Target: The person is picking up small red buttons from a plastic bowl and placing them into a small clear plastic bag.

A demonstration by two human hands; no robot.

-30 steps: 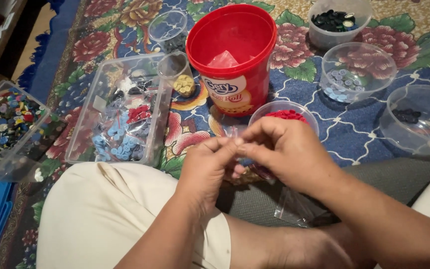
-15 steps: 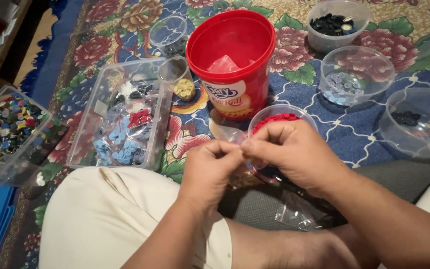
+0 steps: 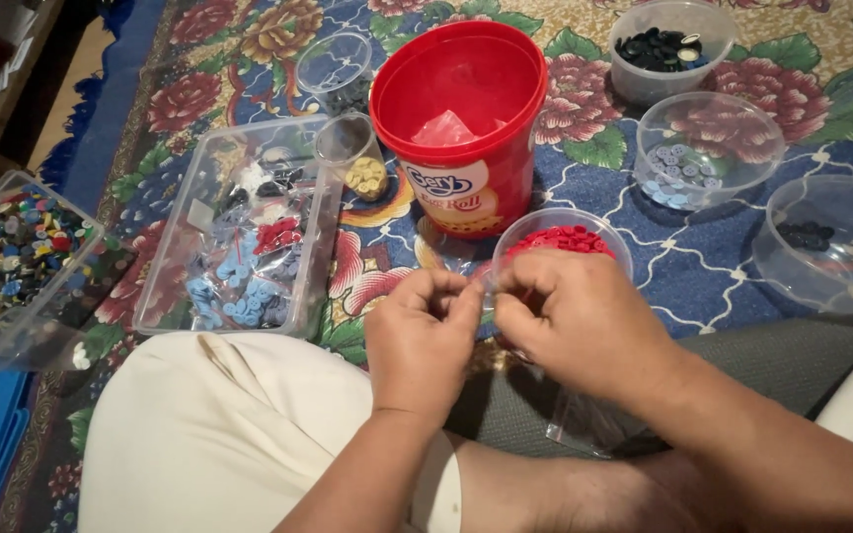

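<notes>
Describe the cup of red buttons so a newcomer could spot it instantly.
Start at the big red tub mid-rug. Just in front of it, right above the right hand, stands a small clear cup. Unlike the other clear containers, it alone holds only red buttons.

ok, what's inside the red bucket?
Inside the red bucket a crumpled piece of red plastic lies at the bottom. The near wall covers the rest of the floor, so anything else there stays unseen.
</notes>
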